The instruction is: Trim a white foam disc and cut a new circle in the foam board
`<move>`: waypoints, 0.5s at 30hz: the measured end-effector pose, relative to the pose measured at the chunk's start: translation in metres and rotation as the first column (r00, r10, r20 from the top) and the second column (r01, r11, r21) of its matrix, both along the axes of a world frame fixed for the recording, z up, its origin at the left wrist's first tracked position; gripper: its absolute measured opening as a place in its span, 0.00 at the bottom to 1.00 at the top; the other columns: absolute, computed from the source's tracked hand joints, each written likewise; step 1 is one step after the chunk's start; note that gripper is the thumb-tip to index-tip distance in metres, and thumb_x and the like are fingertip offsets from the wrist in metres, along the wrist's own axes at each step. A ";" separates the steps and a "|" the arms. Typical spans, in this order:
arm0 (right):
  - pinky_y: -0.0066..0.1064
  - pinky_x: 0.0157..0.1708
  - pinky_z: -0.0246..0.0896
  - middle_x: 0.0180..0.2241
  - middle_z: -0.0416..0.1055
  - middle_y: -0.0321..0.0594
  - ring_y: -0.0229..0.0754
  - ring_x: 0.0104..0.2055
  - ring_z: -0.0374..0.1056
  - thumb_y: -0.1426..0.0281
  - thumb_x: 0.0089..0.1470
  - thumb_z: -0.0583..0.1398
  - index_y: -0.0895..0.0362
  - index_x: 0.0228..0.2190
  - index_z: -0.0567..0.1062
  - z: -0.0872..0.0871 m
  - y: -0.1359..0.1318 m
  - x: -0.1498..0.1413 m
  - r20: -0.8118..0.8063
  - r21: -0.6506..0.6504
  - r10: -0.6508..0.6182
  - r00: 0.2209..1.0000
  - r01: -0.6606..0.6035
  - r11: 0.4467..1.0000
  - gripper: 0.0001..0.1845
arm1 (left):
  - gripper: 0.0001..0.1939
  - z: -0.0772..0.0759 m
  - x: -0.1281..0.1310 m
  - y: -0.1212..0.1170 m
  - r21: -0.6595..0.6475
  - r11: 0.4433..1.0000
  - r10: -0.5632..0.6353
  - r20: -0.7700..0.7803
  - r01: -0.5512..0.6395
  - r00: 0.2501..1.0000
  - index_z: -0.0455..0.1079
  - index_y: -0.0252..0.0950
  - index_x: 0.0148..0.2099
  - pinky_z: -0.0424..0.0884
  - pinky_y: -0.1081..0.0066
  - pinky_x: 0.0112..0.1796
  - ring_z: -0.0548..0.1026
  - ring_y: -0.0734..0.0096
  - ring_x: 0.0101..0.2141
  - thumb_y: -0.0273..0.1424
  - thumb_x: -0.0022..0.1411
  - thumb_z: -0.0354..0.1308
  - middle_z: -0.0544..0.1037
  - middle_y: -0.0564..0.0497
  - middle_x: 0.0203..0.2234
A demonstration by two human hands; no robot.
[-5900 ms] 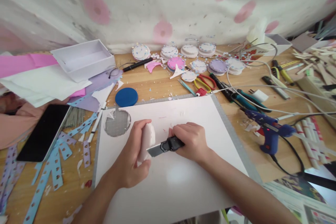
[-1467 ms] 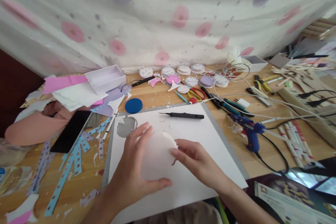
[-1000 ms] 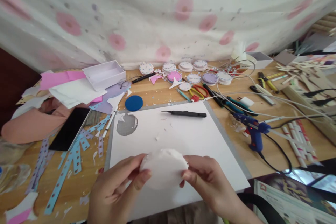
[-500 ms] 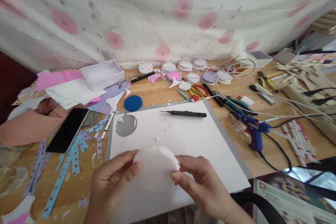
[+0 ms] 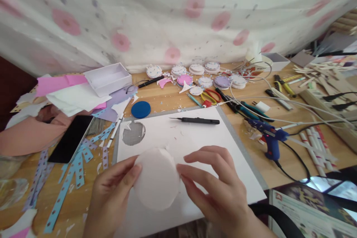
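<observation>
My left hand (image 5: 117,189) grips a white paper disc (image 5: 157,178) by its left edge, thumb on the face and fingers behind. At the disc's right edge, the thumb and a finger of my right hand (image 5: 214,186) pinch the rim, while another finger is raised apart. Beneath both hands lies a white sheet (image 5: 223,148) with a round hole (image 5: 134,134) cut near its far left corner. A black craft knife (image 5: 199,120) rests on that sheet, blade pointing left. Just beyond the sheet is a blue round lid (image 5: 141,109).
Several decorated paper discs (image 5: 184,80) stand along the back. Scissors (image 5: 210,97) lie before them. At right are a blue glue gun (image 5: 267,135), cables and markers (image 5: 315,148). Left are a phone (image 5: 71,139), punched paper strips (image 5: 79,167) and an open white box (image 5: 108,80).
The disc has turned to show its face more fully and shifted slightly left. My right hand has changed its hold, lifting a finger away from the rim.
</observation>
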State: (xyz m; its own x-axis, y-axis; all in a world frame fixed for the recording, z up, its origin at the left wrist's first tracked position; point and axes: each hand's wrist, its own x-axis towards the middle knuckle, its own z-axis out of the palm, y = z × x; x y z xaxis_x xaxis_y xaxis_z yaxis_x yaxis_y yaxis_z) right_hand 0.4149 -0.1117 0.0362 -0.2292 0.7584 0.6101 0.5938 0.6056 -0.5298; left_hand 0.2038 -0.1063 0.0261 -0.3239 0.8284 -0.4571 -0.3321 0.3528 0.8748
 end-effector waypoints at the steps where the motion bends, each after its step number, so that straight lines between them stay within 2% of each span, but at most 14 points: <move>1: 0.39 0.44 0.62 0.38 0.73 0.41 0.45 0.42 0.65 0.80 0.54 0.60 0.53 0.41 0.74 0.000 0.000 0.000 0.016 0.019 -0.009 1.000 0.009 1.000 0.14 | 0.18 -0.001 0.000 -0.001 0.001 1.000 -0.020 -0.002 0.020 1.000 0.82 0.41 0.29 0.76 0.79 0.29 0.81 0.67 0.29 0.37 0.31 0.77 0.83 0.50 0.24; 5: 0.40 0.41 0.61 0.35 0.75 0.39 0.44 0.38 0.67 0.80 0.53 0.61 0.53 0.40 0.73 0.001 0.002 0.002 0.035 0.091 -0.052 0.998 0.049 0.995 0.14 | 0.16 -0.005 -0.003 -0.003 0.004 0.998 -0.062 -0.001 0.062 0.998 0.82 0.43 0.31 0.77 0.79 0.32 0.81 0.66 0.31 0.38 0.35 0.76 0.83 0.50 0.26; 9: 0.40 0.37 0.62 0.33 0.73 0.39 0.44 0.36 0.67 0.80 0.52 0.59 0.50 0.38 0.71 0.005 0.006 0.005 -0.031 0.089 -0.140 0.990 0.142 0.986 0.14 | 0.16 -0.005 -0.004 -0.002 0.020 0.999 -0.033 -0.018 0.033 0.999 0.82 0.43 0.29 0.75 0.82 0.29 0.80 0.70 0.27 0.38 0.33 0.76 0.83 0.51 0.25; 15: 0.40 0.40 0.60 0.37 0.75 0.39 0.43 0.38 0.68 0.79 0.53 0.60 0.53 0.37 0.70 0.003 0.008 0.001 0.020 -0.010 0.030 0.999 -0.030 1.000 0.11 | 0.16 -0.014 -0.009 -0.003 0.012 0.997 -0.080 -0.048 0.081 0.996 0.82 0.43 0.31 0.76 0.81 0.31 0.81 0.68 0.31 0.39 0.35 0.76 0.83 0.51 0.26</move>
